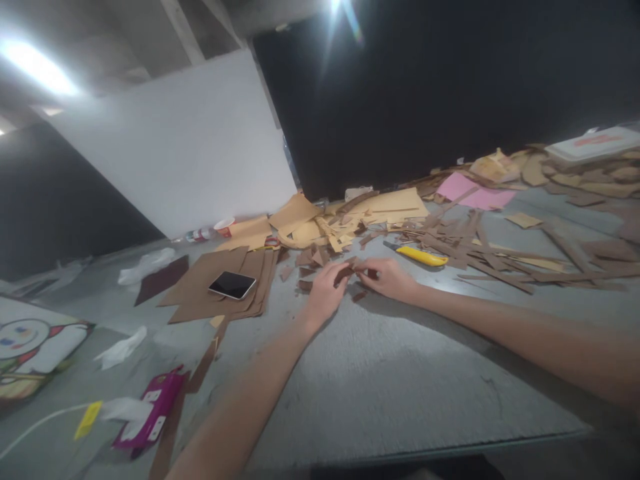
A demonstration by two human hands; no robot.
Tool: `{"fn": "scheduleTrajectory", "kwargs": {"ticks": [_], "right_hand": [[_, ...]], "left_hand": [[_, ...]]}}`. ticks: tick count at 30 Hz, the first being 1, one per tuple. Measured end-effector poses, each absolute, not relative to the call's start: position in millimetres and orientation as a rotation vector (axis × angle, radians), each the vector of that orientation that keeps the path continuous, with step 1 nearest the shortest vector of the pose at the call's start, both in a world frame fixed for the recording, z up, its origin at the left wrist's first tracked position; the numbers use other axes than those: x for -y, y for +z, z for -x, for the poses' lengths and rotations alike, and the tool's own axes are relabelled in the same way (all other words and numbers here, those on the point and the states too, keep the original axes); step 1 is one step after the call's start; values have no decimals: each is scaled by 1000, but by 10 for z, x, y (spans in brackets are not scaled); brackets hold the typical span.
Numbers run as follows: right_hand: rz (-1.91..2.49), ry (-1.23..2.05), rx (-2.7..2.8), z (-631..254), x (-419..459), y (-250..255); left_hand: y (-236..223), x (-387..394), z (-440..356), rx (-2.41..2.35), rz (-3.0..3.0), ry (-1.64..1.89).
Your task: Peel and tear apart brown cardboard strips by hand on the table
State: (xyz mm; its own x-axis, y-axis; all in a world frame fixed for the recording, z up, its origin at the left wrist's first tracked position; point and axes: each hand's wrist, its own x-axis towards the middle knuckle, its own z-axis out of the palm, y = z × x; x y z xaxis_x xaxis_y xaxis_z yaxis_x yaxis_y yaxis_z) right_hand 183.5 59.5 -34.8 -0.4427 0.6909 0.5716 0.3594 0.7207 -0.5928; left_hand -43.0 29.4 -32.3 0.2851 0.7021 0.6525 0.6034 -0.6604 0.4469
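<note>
in the head view, your left hand (327,290) and your right hand (387,279) meet over a grey, flat-topped table (400,387), the fingers of both closed on a small, brown, paper-like piece (353,267) between them. whether each hand alone grips it firmly, you cannot tell at this size. the piece is just above the tabletop, near the middle of the view, with small brown scraps (306,272) close by on your left hand's far side. a yellow-handled utility knife (423,256) lies beyond your right hand, apart from it, beside a loose spread of long brown strips (505,273). to the left, a black-screened smartphone (233,285) rests on a stack of flat brown sheets (190,293). farther back sit tan paper sheets (295,213), a red and white cup (225,228) and, to the right, a bright pink sheet (475,191) with a brown strip across it. a white, shallow, box-like item (593,145) sits on brown and tan pieces at the far right. nearer you on the left, a magenta packet (160,407) with white tissue coming out lies by a white cable with a yellow tag (88,420), and crumpled white tissue (121,348) lies beyond them.
</note>
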Motion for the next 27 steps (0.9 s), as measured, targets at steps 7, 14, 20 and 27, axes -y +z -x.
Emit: {"fn": "scheduleTrajectory", "kwargs": {"ticks": [7, 14, 20, 27], "right_hand": [[838, 498, 2023, -1822, -590, -327], [821, 581, 2028, -1849, -593, -262], [888, 569, 1986, -1865, -575, -234], [909, 521, 1932, -1847, -596, -308]], "left_hand": [[-291, -275, 405, -1220, -2454, 1263], [-231, -218, 388, -1175, -2484, 1208], [-226, -207, 386, -1194, -2509, 1173], [-211, -198, 374, -1177, -2517, 1176]]}}
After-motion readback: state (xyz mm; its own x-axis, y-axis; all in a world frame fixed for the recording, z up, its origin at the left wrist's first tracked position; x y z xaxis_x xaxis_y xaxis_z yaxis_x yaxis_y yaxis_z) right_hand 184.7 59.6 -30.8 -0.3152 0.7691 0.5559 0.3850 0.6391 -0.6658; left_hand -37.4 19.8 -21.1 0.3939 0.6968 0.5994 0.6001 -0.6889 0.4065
